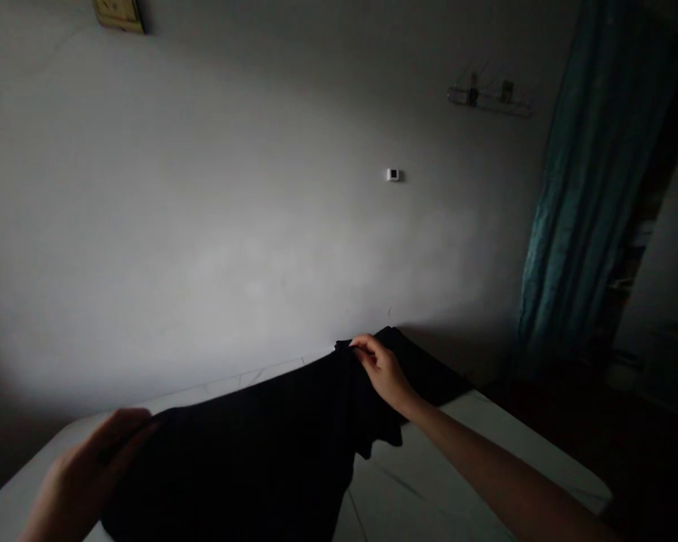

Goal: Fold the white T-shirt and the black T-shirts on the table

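Observation:
A black cloth garment (242, 444) is stretched between my two hands above a pale table; its exact kind is too dark to tell. My left hand (99, 459), at the lower left, grips one end of its upper edge and looks slightly blurred. Farther off to the right, my right hand (376, 365) pinches the other end of that edge, where the fabric bunches and hangs in folds. Behind the right hand, more black fabric (429, 365) lies on the table's far right part; whether it belongs to the same piece cannot be seen.
The white table (463, 444) with thin dark lines stands against a grey wall (248, 188). A teal curtain (576, 203) hangs at the right beside a dark doorway. On the wall are a small white device (393, 175), a glass shelf (489, 100) and a framed item (118, 13).

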`<state>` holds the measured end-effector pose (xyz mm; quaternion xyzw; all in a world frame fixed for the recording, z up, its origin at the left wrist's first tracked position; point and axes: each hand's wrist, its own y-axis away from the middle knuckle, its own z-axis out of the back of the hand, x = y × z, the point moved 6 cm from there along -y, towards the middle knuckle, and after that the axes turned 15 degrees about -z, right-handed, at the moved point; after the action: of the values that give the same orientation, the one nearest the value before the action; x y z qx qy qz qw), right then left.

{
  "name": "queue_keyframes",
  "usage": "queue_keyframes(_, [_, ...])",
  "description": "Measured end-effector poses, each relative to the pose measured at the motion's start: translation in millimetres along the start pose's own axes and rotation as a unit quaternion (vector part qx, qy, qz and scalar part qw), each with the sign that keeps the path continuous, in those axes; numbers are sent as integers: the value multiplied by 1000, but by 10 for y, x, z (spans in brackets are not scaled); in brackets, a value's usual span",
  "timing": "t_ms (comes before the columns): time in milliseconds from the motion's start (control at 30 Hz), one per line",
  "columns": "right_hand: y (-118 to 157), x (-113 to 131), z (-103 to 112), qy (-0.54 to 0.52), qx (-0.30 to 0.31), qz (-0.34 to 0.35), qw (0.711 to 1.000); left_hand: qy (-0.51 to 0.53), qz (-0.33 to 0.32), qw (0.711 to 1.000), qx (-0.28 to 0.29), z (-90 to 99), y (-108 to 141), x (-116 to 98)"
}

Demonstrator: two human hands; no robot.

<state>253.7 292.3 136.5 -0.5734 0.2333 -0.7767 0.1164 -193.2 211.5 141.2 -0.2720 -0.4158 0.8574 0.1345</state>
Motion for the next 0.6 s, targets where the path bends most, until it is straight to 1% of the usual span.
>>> queue_keyframes(67, [-317,228,77,33,-34,48,998,-46,-49,997,24,195,-426,-239])
queue_keyframes(133, [-647,496,144,76,-65,101,990,-124,-108,985,45,366,-852,-511])
queue_keyframes(200, [-922,789,221,108,-122,154,975,-231,-141,962,27,531,-1222,-751])
queue_keyframes(233, [-1025,931,256,118,-154,177,965,-278,-146,949,6,604,-1374,-852])
queue_keyframes(300, [-1164,1180,296,131,-196,214,948,-342,-143,928,-43,717,-1598,-1007])
queue_keyframes(333, [-1205,1279,302,136,-200,227,943,-359,-140,921,-58,747,-1670,-1061])
queue_keyframes(367, [-1229,1358,302,140,-195,238,941,-370,-141,917,-60,754,-1717,-1101])
queue_keyframes(433, [-1224,1454,313,140,-168,257,941,-373,-159,913,-44,732,-1740,-1155])
queue_keyframes(533, [-1120,1449,381,121,-105,267,950,-330,-204,921,-23,715,-1634,-1191])
queue_keyframes(600, [-1040,1382,443,99,-43,252,962,-287,-211,934,-19,758,-1544,-1156])
